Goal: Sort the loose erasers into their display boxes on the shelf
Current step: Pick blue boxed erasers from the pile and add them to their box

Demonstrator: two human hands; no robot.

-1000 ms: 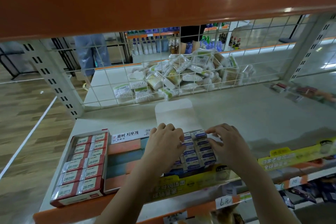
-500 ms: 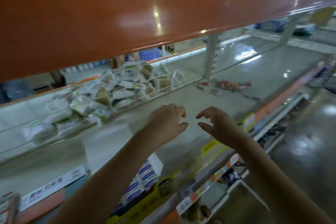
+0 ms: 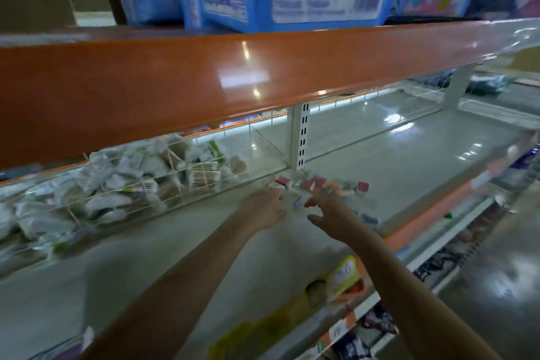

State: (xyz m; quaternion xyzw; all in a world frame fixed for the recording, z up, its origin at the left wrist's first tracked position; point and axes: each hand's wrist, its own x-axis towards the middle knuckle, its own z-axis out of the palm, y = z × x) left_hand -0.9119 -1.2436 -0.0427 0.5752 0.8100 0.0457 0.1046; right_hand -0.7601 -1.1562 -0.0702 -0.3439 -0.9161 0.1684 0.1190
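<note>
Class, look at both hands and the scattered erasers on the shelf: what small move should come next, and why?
Probably both hands should close on the nearest erasers. The left hand and right hand reach with nothing visibly held, just short of the small red and blue wrapped loose erasers lying scattered on the grey shelf.

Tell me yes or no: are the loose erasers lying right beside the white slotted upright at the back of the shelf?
Yes. The loose erasers lie scattered at the foot of the white slotted upright, just beyond both hands.
</note>
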